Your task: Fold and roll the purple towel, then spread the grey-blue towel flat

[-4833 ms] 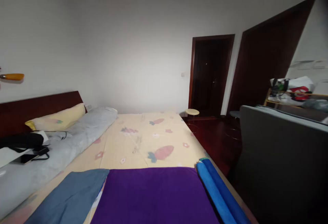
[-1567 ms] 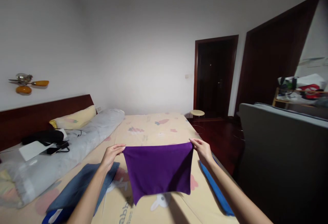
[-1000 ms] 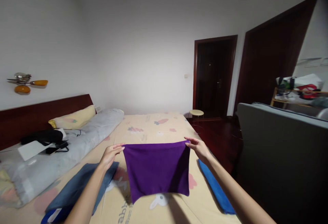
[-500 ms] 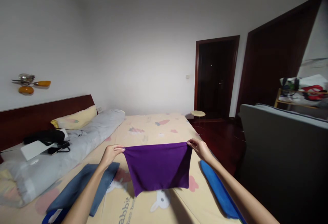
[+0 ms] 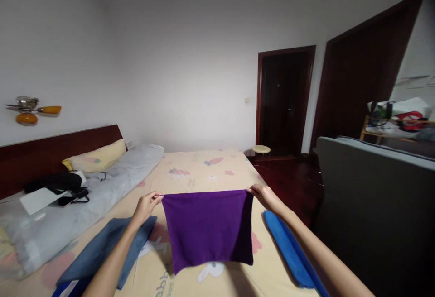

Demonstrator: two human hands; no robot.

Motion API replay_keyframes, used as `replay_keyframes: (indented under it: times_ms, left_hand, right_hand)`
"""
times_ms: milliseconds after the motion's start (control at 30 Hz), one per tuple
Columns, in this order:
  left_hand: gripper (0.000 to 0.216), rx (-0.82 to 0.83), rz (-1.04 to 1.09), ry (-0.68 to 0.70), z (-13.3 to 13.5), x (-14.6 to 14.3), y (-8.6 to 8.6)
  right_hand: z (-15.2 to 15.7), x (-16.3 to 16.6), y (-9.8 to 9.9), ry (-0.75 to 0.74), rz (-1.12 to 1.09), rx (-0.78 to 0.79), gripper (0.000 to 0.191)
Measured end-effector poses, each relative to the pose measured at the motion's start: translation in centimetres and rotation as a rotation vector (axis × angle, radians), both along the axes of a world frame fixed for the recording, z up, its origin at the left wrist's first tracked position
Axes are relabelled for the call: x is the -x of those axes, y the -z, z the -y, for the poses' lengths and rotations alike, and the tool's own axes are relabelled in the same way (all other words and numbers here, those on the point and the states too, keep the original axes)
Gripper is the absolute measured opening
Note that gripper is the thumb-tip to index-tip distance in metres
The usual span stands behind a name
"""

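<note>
Near on the bed (image 5: 204,170), a grey-blue cloth (image 5: 102,251) lies left and a blue roll (image 5: 288,251) right. Between them the purple cloth (image 5: 207,229), flat on the sheet seconds ago, now hangs lifted. The left hand (image 5: 146,205) and right hand (image 5: 264,196), held apart, pinch its top corners and have barely shifted lately, so its top edge stays taut.

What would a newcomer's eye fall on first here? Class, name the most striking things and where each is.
The purple cloth strikes first: it hangs above the yellow bed sheet, pinched at its top corners by the left hand and the right hand. A bright blue towel lies at the bed's right edge, and a grey-blue cloth lies flat to the left.
</note>
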State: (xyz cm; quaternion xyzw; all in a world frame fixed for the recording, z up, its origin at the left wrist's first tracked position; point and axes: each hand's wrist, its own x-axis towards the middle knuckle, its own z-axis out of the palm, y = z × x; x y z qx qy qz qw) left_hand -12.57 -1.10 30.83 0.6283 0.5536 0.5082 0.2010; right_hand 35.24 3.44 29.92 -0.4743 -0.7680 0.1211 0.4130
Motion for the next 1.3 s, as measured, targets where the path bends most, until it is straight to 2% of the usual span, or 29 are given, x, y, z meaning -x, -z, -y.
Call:
replay_keyframes:
  times_ms: [100,267,367,500,600,700,767,833,1000,1100,1200,1300]
  left_hand:
    - [0.031,0.018,-0.018,0.033,-1.6,-0.1,0.1]
    - [0.036,0.060,-0.004,0.066,-6.3,-0.4,0.6]
    - [0.038,0.040,0.022,0.049,-9.2,-0.8,1.0]
    - [0.039,-0.018,0.043,-0.014,-12.3,-1.3,0.9]
    - [0.040,-0.077,0.039,-0.053,-13.5,-1.3,0.8]
    - [0.039,-0.108,-0.003,-0.065,-12.8,-1.1,2.1]
    - [0.036,-0.092,-0.050,-0.051,-11.2,-0.9,4.4]
    - [0.035,-0.056,-0.095,-0.020,-8.8,-0.9,7.9]
    - [0.030,0.085,-0.187,0.053,-0.8,-2.3,19.7]
    - [0.030,0.162,-0.239,0.051,4.0,-3.5,25.7]
    - [0.024,0.210,-0.296,0.034,7.4,-4.0,29.2]
    - [0.018,0.260,-0.464,0.045,9.3,-3.5,31.0]
  right_hand:
    - [-1.0,0.1,-0.3,0.035,0.003,0.006,0.044]
    - [-4.3,1.1,0.1,0.083,-0.058,0.082,0.049]
    - [-6.5,2.2,0.8,0.119,-0.124,0.113,0.048]
    - [-8.6,3.2,1.1,0.192,-0.206,0.056,0.045]
    - [-9.0,3.4,1.4,0.220,-0.249,-0.019,0.046]
    - [-8.0,2.8,2.9,0.219,-0.244,-0.066,0.045]
    - [-6.5,1.9,5.1,0.209,-0.213,-0.059,0.043]
    - [-4.6,0.9,8.4,0.190,-0.169,-0.024,0.041]
    - [2.3,-1.0,18.5,0.158,-0.060,0.121,0.034]
    - [6.7,-1.3,24.1,0.144,-0.017,0.218,0.028]
    - [9.9,-1.6,28.8,0.155,0.039,0.321,0.029]
    - [11.9,-2.2,32.2,0.220,0.077,0.326,0.031]
